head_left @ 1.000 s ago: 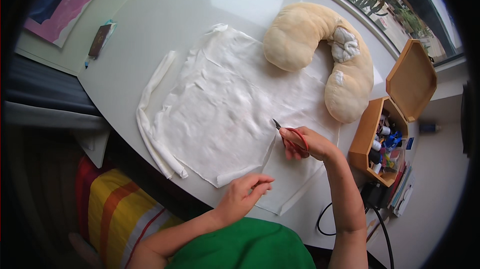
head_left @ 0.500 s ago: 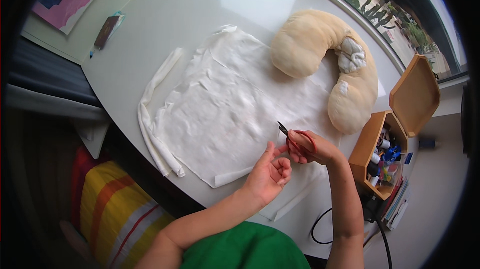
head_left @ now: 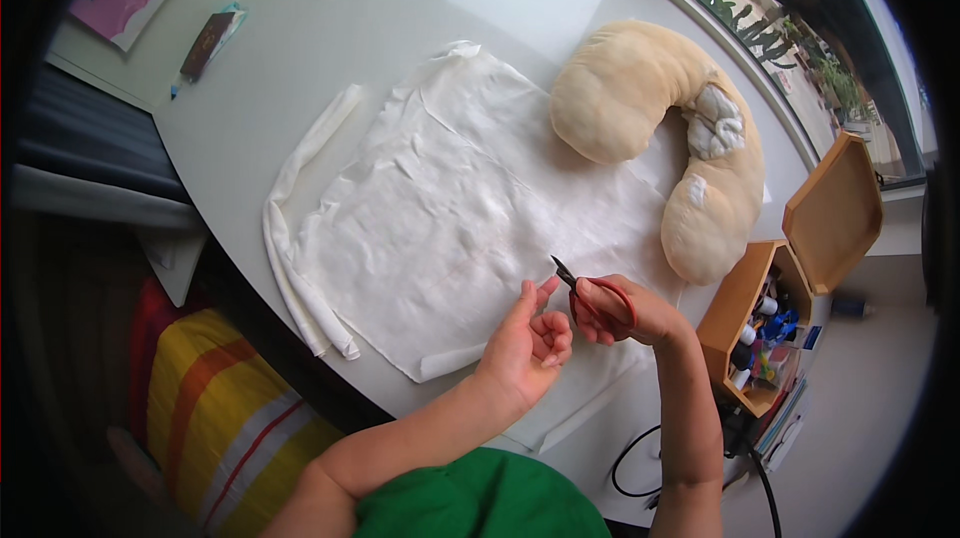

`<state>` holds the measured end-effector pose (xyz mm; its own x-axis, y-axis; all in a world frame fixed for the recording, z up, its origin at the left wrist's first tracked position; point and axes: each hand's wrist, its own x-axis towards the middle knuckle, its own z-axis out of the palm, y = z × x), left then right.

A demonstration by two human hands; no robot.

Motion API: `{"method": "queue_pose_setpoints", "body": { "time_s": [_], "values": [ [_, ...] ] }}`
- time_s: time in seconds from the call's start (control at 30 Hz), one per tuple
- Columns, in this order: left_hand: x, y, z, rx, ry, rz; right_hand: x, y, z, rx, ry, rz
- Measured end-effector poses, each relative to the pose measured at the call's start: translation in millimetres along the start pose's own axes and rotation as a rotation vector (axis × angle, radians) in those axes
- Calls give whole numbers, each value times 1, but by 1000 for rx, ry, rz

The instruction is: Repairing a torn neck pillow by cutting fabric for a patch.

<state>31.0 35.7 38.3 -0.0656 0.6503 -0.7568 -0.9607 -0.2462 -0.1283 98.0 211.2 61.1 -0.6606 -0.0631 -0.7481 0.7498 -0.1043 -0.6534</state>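
Observation:
A large piece of white fabric (head_left: 440, 208) lies spread on the white table (head_left: 330, 28). My right hand (head_left: 625, 313) grips small scissors with red handles (head_left: 590, 296), their dark blades pointing up-left over the fabric's near right edge. My left hand (head_left: 525, 343) is right beside the scissors, fingers curled with the thumb and forefinger raised at the fabric edge by the blades. Whether the left fingers pinch the cloth or a thread cannot be told.
A beige curved pillow (head_left: 670, 138) rests on the fabric's far right part. An open wooden box (head_left: 790, 278) with small bottles stands at the table's right edge. A rolled white strip (head_left: 300, 228) lies along the fabric's left side. A small dark booklet (head_left: 208, 43) lies far left.
My left hand has moved from the near fabric edge up to the scissors. The right hand with the scissors has stayed about in place.

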Motion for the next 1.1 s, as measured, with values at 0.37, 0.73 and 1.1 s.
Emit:
{"method": "queue_pose_setpoints", "body": {
  "time_s": [0.37, 0.73, 1.1],
  "values": [
    [9, -4, -9, 36, 45, -3, 9, -9, 0, -56, 14, 40],
    [9, -6, -11, 100, 68, 23, 12, -10, 1, -60, 67, 39],
    [8, -8, -10, 125, 78, 54, 20, -22, -12, -228, -11, 28]
  ]
}}
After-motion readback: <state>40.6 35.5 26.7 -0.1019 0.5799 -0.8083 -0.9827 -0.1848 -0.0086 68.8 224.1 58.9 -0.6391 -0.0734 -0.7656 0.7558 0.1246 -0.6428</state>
